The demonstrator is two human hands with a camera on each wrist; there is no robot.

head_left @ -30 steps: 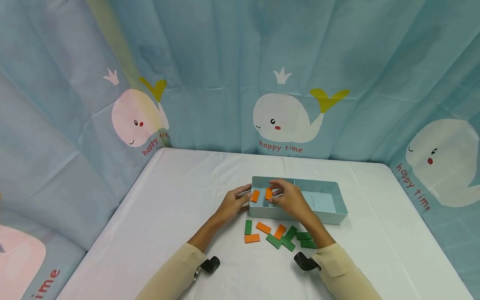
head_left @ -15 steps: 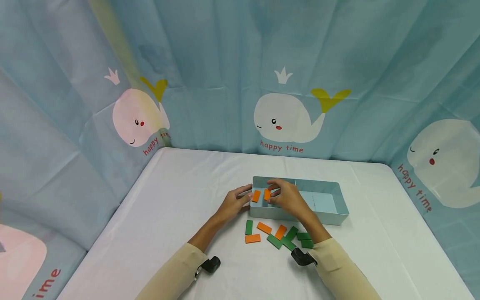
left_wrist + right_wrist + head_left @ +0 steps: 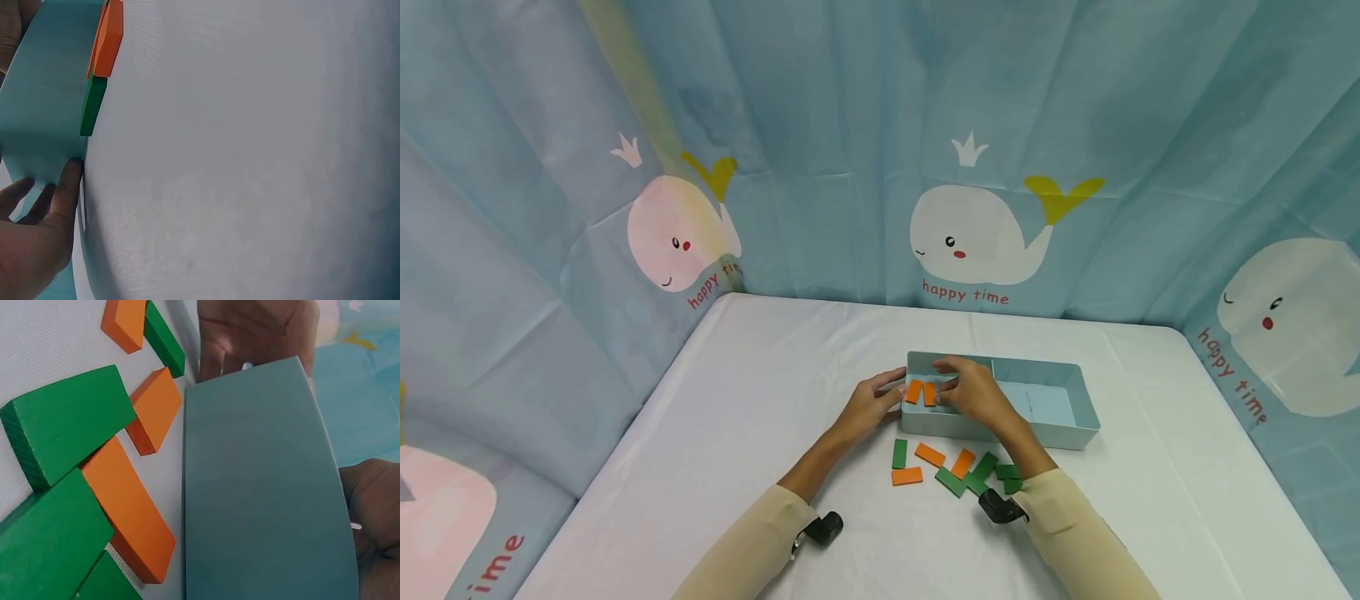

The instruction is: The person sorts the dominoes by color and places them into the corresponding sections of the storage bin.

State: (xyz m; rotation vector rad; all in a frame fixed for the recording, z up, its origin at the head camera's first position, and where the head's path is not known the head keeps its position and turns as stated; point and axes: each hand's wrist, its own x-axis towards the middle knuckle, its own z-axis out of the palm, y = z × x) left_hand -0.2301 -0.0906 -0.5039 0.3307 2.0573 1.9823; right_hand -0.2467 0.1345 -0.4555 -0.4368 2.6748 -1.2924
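Observation:
A pale blue-green divided box (image 3: pixel 955 426) stands on the white table. In its left compartment, one orange block (image 3: pixel 913 391) lies at the left end, and a second orange block (image 3: pixel 929 394) is just to its right. The thumb and fingertips of my right hand (image 3: pixel 977 392) hold this second block at its right edge, with the index finger raised above it. My left hand (image 3: pixel 865 408) rests against the box's left end, fingers spread along it; in the left wrist view these fingers (image 3: pixel 67 187) touch its wall. The right wrist view hides both inside blocks behind the box wall.
In front of the box lie loose orange blocks (image 3: pixel 930 454) and several green blocks (image 3: pixel 951 482), some touching or overlapping. The right compartment (image 3: pixel 1037 403) shows a bare floor. A whale-print curtain (image 3: pixel 820 208) hangs behind the table.
The second orange block has moved slightly left and down, closer to the first one, and my right hand has shifted a little left with it. The left hand stays at the box end.

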